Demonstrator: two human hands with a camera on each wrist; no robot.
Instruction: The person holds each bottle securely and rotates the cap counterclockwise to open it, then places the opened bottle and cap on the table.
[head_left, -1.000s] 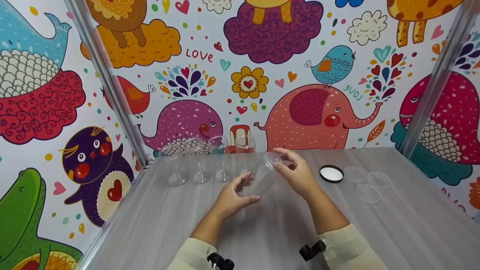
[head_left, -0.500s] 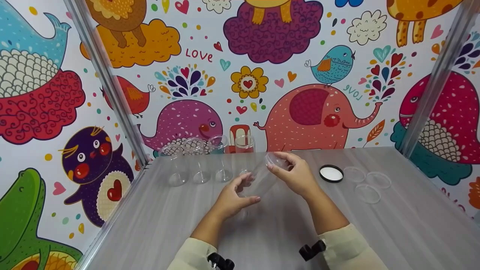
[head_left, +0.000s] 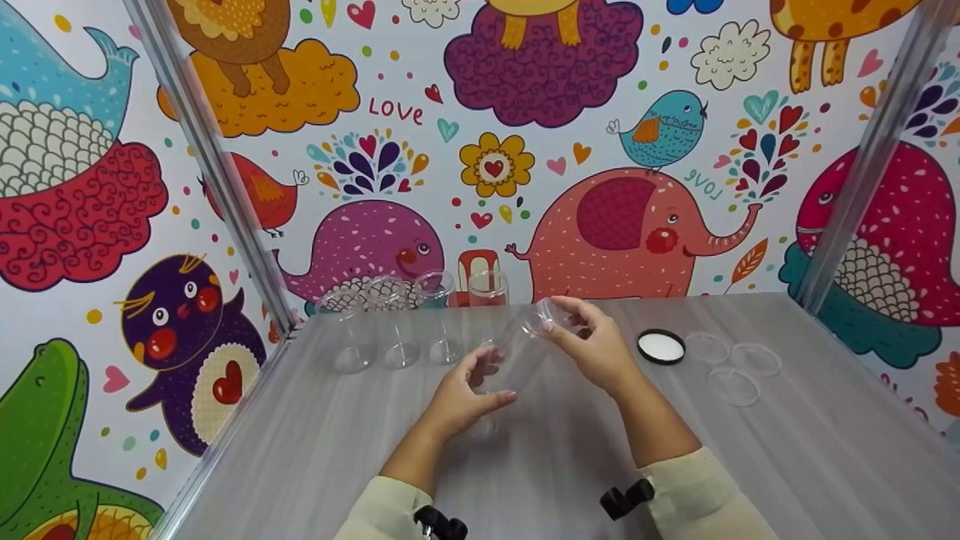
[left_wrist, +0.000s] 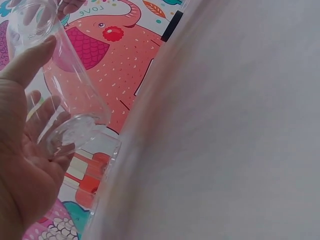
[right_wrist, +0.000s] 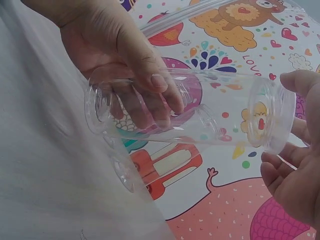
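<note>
A clear plastic jar (head_left: 517, 364) is held tilted above the table, its mouth up toward the right. My left hand (head_left: 461, 394) grips it near the base, thumb on one side and fingers on the other, as the right wrist view shows. At the mouth, my right hand (head_left: 596, 345) holds a clear lid (right_wrist: 284, 120) by its edge, between thumb and fingers. The lid lies against the jar's mouth; whether it is fully seated I cannot tell. In the left wrist view the jar's base (left_wrist: 72, 135) is near my left palm.
Several clear jars (head_left: 356, 356) stand in a row at the table's back left. On the right lie a black-rimmed white disc (head_left: 661, 347) and three clear rings or lids (head_left: 735, 386). A patterned wall (head_left: 495, 217) rises behind the grey table (head_left: 315, 465).
My right hand's fingers have shifted round the lid at the jar's mouth, turning one way and then back. My left hand keeps its hold, and the jar stays almost in place.
</note>
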